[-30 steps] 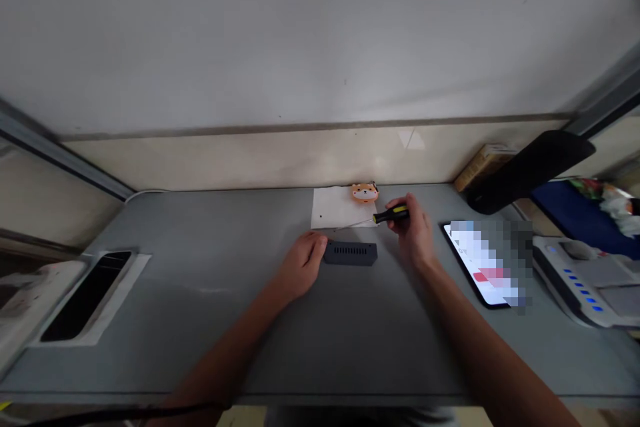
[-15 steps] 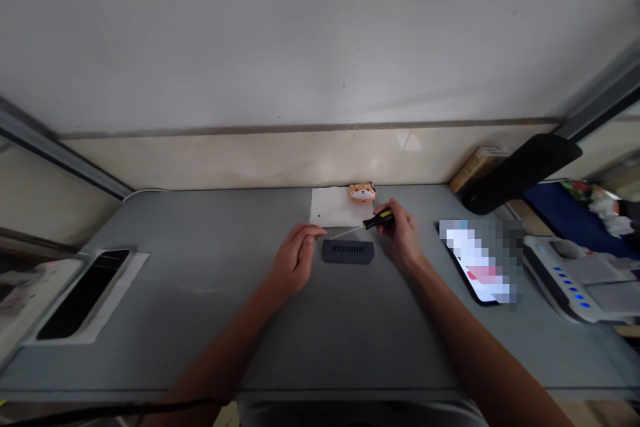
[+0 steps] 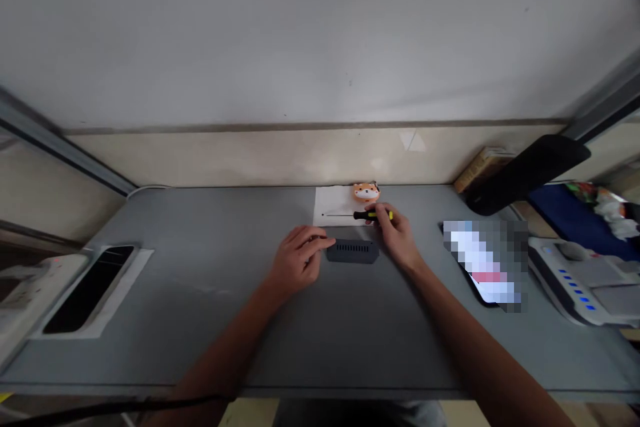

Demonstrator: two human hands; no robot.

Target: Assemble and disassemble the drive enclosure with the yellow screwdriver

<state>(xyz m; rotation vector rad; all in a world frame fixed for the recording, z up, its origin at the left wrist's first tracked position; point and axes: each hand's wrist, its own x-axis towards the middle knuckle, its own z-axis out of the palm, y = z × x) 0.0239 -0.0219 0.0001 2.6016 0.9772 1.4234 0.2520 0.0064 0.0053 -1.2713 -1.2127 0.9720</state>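
Across the grey desk [image 3: 353, 327], the landmark we work around is the dark vented case [image 3: 353, 251], lying flat in front of us, its row of slots visible. To its right, well apart, lies a lit phone [image 3: 483, 277]; we would leave that gap, so our right forearm has room. Just beyond the case lies a white sheet of paper [image 3: 334, 199].

Our left hand [image 3: 297, 260] is at the case's left end, released rather than clenched, its index finger reaching onto the near-left part of the top edge. A light touch there seems enough: it steadies the case, whereas a hard push could slide it.

Our right hand [image 3: 399, 240], beyond the case's right end, grasps the black-and-yellow screwdriver [image 3: 361, 215] by its handle. The thin shaft points left above the paper, nearly parallel to the case. A relaxed fingertip grip should give us fine control, and a slow wrist would spare the paper a scrape.

Beyond the case's right half sits an orange animal-faced pouch [image 3: 367, 193], close to our knuckles, so we had better swing the handle clear of it. Smallest is a dark speck [image 3: 323, 215] beyond the case's left end, beside the shaft's tip; whether they touch, we cannot tell. A gentle approach would avoid flicking it, should it be loose.
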